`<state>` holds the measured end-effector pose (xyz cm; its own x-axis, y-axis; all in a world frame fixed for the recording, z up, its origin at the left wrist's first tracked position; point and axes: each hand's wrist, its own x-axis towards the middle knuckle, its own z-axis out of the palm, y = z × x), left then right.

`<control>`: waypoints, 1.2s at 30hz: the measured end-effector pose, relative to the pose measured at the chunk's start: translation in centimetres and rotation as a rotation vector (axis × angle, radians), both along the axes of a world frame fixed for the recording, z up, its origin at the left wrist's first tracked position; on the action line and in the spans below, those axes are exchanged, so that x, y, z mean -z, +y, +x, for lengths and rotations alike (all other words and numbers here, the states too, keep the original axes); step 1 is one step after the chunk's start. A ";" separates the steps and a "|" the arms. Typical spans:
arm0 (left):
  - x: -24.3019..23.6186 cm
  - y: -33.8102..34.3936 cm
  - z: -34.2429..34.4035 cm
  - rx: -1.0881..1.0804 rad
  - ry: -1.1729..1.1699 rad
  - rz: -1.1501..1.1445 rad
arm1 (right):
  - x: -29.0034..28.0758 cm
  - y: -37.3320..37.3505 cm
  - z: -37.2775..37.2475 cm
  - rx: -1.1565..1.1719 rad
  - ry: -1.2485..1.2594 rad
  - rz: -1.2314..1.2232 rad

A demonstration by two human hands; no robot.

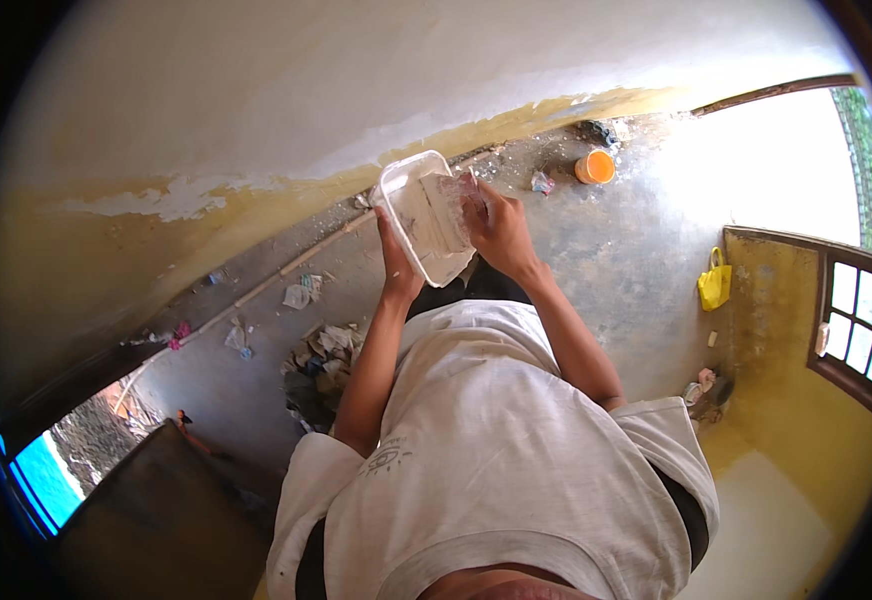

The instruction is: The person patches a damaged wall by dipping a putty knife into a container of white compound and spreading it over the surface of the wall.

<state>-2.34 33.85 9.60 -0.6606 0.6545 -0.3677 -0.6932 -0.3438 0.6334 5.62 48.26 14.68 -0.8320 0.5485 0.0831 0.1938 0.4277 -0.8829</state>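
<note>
My left hand (399, 262) is closed on the left side of a white rectangular plastic tub (388, 193), thumb along its rim. Whitish paste coats the inside of the tub, which is held tilted in front of my chest. In my right hand (504, 232) is a flat, broad-bladed scraper (443, 205) smeared with the same paste. Its blade lies inside the tub, against the paste. The fingers of that hand wrap round the scraper's upper edge, and part of the grip is hidden behind the knuckles.
A wall (286, 110) with pale patches over yellow paint runs ahead. Along its foot lie a long pole (301, 262) and scraps. An orange bucket (595, 167) stands far right. A yellow bag (715, 280) is by the right wall; a rubbish heap (326, 360) lies left of my legs.
</note>
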 end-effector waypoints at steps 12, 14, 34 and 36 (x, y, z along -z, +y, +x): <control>-0.6 5.2 2.4 0.051 -0.113 0.107 | -0.4 5.1 2.9 -0.006 -0.078 -0.103; -0.5 7.4 3.3 0.039 -0.095 0.102 | -0.5 7.2 3.3 -0.042 -0.086 -0.067; 1.0 27.2 6.6 0.108 -0.192 0.212 | 5.2 27.0 7.2 0.005 -0.019 -0.547; 1.6 28.1 6.6 0.051 -0.202 0.255 | 4.2 28.4 7.9 0.064 0.039 -0.778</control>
